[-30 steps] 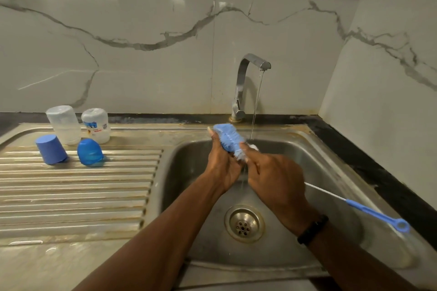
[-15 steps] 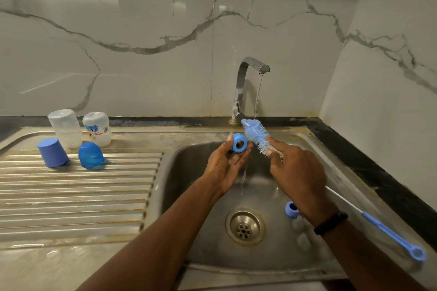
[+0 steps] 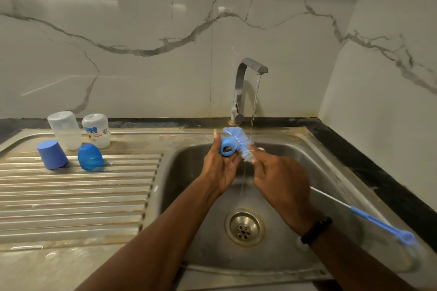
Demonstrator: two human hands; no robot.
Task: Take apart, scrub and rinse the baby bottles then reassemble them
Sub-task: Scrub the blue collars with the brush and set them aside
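My left hand (image 3: 221, 168) holds a blue screw ring (image 3: 227, 148) over the sink basin, its opening turned towards me. My right hand (image 3: 281, 182) grips the wire shaft of a blue bottle brush (image 3: 238, 143); the bristle head lies against the ring's right side, and the blue handle (image 3: 383, 227) sticks out to the lower right. Two clear bottle bodies (image 3: 65, 130) (image 3: 97, 130) stand upside down at the back of the drainboard. In front of them sit a blue cap (image 3: 52, 154) and a translucent blue dome cap (image 3: 90, 156).
The tap (image 3: 246, 87) runs a thin stream of water just right of the brush head. The steel sink (image 3: 331, 172) has a drain strainer (image 3: 244, 227) at its bottom. A ribbed drainboard (image 3: 78, 196) lies to the left. Marble walls stand behind and to the right.
A second ago the brush head was pushed through the ring. It came out and up to the right, and now rests against the ring again. The ring has stayed over the basin.
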